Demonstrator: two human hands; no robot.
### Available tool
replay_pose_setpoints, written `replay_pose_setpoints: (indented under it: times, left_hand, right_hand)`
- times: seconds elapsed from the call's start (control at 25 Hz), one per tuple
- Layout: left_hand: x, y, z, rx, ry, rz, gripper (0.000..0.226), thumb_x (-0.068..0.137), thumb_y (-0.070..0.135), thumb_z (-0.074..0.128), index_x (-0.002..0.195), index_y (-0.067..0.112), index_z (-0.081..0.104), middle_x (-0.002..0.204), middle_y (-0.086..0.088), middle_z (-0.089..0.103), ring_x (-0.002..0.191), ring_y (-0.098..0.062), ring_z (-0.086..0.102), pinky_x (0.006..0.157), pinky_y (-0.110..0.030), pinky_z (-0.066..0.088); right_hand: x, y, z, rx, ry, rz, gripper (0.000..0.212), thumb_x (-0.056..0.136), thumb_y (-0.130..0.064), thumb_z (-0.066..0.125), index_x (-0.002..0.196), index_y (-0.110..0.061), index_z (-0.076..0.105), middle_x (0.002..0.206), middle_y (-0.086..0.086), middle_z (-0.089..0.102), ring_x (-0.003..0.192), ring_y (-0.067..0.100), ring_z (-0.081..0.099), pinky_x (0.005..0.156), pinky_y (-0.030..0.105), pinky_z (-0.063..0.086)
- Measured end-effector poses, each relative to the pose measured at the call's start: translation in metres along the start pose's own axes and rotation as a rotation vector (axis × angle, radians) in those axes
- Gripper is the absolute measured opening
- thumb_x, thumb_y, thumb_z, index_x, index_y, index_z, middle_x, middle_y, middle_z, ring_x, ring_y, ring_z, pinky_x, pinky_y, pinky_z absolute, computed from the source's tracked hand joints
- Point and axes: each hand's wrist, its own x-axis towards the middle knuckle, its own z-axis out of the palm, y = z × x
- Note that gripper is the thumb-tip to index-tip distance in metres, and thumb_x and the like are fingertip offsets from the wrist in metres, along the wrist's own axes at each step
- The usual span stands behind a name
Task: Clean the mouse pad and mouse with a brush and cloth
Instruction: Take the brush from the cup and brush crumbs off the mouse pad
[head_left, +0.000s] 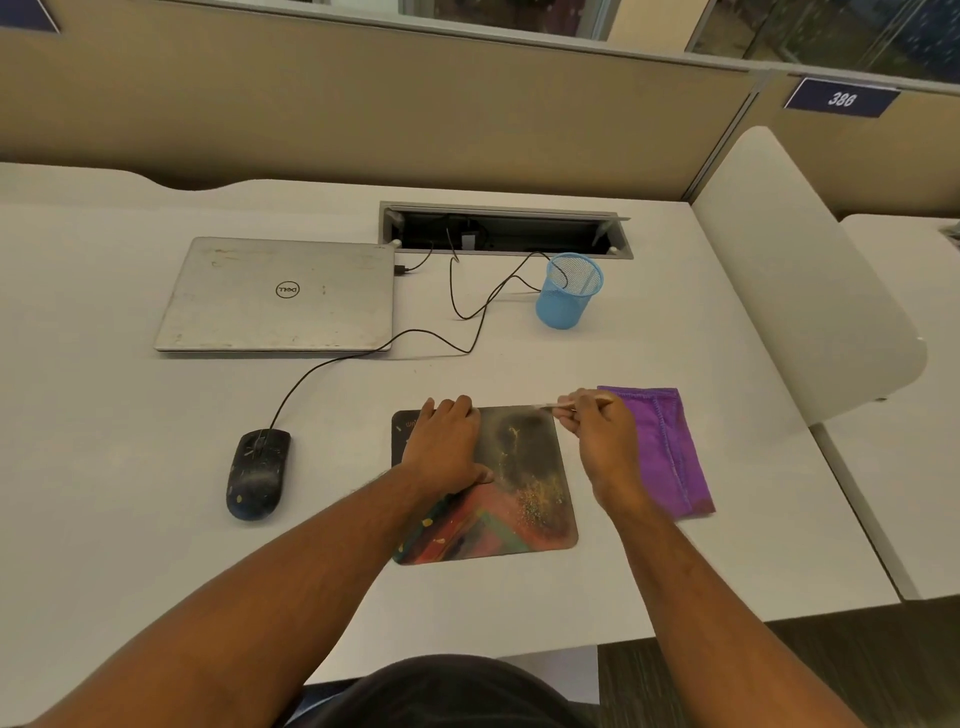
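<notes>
Meanwhile, blue mesh cup (569, 291) holds only a cable (558, 270) — brush (550, 406) out.

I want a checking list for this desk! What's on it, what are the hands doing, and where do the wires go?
Surface: white desk.
Job's things: mouse pad speckled with dust; dusty mouse left of it; purple cloth folded on its right; brush, blurred.
Clutter: closed laptop; blue mesh cup.
Hands: left hand presses flat on the pad; right hand grips the brush.
Cables: mouse cable runs to the cable tray.
Surroundings: tan partition.
</notes>
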Motion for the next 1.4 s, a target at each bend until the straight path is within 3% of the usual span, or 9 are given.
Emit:
replay_pose_setpoints:
  times: [0.12, 0.28, 0.52, 0.76, 0.92, 1.04, 1.24, 1.32, 1.4]
  left_hand:
    - [-0.001, 0.001, -0.001, 0.012, -0.008, 0.004, 0.084, 0.073, 0.066, 0.071, 0.137, 0.015, 0.049, 0.134, -0.002, 0.048, 0.125, -0.024, 0.045, 0.118, -0.049, 0.024]
    - [-0.001, 0.0, -0.001, 0.018, 0.002, 0.013, 0.084, 0.073, 0.066, 0.071, 0.135, 0.014, 0.05, 0.133, -0.003, 0.049, 0.123, -0.023, 0.046, 0.117, -0.049, 0.024]
    - [-0.001, -0.003, 0.001, 0.002, -0.004, 0.02, 0.087, 0.074, 0.067, 0.069, 0.14, 0.015, 0.047, 0.135, -0.002, 0.048, 0.125, -0.023, 0.044, 0.118, -0.049, 0.023]
    - [0.0, -0.005, 0.002, -0.004, -0.019, 0.032, 0.092, 0.074, 0.066, 0.071, 0.144, 0.013, 0.042, 0.139, -0.002, 0.045, 0.128, -0.023, 0.042, 0.119, -0.05, 0.021]
    - [0.0, -0.004, 0.001, -0.011, -0.014, 0.032, 0.088, 0.075, 0.065, 0.07, 0.143, 0.014, 0.044, 0.137, -0.002, 0.046, 0.127, -0.023, 0.043, 0.12, -0.05, 0.018]
    - [0.0, -0.003, 0.001, -0.006, -0.014, 0.033, 0.088, 0.075, 0.065, 0.07, 0.142, 0.014, 0.045, 0.137, -0.003, 0.046, 0.126, -0.023, 0.044, 0.12, -0.048, 0.019]
    - [-0.001, -0.004, 0.001, -0.004, -0.011, 0.039, 0.09, 0.075, 0.065, 0.07, 0.143, 0.012, 0.044, 0.137, -0.003, 0.046, 0.126, -0.023, 0.044, 0.12, -0.049, 0.018]
    - [-0.001, -0.004, 0.001, -0.001, -0.012, 0.038, 0.091, 0.075, 0.065, 0.07, 0.145, 0.013, 0.043, 0.137, -0.003, 0.046, 0.127, -0.023, 0.044, 0.121, -0.049, 0.016]
    - [0.0, -0.003, 0.0, 0.001, -0.016, 0.038, 0.091, 0.075, 0.065, 0.07, 0.145, 0.013, 0.043, 0.138, -0.003, 0.046, 0.128, -0.023, 0.043, 0.121, -0.049, 0.015]
  right_hand:
    - [-0.004, 0.005, 0.016, -0.09, -0.096, 0.065, 0.03, 0.105, -0.029, 0.051, 0.103, -0.006, 0.07, 0.094, 0.007, 0.077, 0.091, 0.02, 0.075, 0.089, 0.039, 0.061]
    - [-0.009, 0.007, 0.007, -0.341, -0.241, -0.023, 0.032, 0.103, -0.032, 0.049, 0.089, -0.011, 0.069, 0.075, 0.0, 0.078, 0.07, 0.013, 0.076, 0.075, 0.039, 0.062]
    - [0.002, -0.003, 0.015, -0.023, -0.066, 0.036, 0.023, 0.104, -0.024, 0.052, 0.103, -0.009, 0.069, 0.095, 0.006, 0.077, 0.092, 0.018, 0.075, 0.086, 0.033, 0.06]
    - [-0.016, 0.009, 0.01, -0.274, -0.342, -0.009, 0.028, 0.102, -0.023, 0.051, 0.086, -0.013, 0.071, 0.079, 0.001, 0.079, 0.071, 0.016, 0.076, 0.068, 0.028, 0.06]
    - [-0.001, 0.003, 0.008, -0.019, -0.099, 0.008, 0.019, 0.102, -0.02, 0.053, 0.102, -0.011, 0.07, 0.1, 0.006, 0.076, 0.094, 0.019, 0.075, 0.086, 0.034, 0.061]
    - [-0.011, 0.009, 0.025, -0.037, -0.179, 0.018, 0.019, 0.103, -0.022, 0.052, 0.106, -0.014, 0.069, 0.104, 0.002, 0.076, 0.1, 0.016, 0.073, 0.094, 0.035, 0.059]
    - [-0.022, 0.014, 0.011, -0.413, -0.433, -0.115, 0.023, 0.1, -0.028, 0.049, 0.091, -0.015, 0.066, 0.08, -0.004, 0.078, 0.072, 0.012, 0.076, 0.072, 0.032, 0.059]
    - [-0.021, 0.009, -0.002, -0.358, -0.389, -0.14, 0.023, 0.1, -0.029, 0.049, 0.091, -0.016, 0.064, 0.081, -0.008, 0.077, 0.07, 0.009, 0.075, 0.065, 0.022, 0.057]
    - [-0.024, 0.005, -0.005, -0.276, -0.32, -0.15, 0.02, 0.104, -0.028, 0.05, 0.096, -0.018, 0.065, 0.087, -0.012, 0.077, 0.08, 0.007, 0.075, 0.072, 0.021, 0.058]
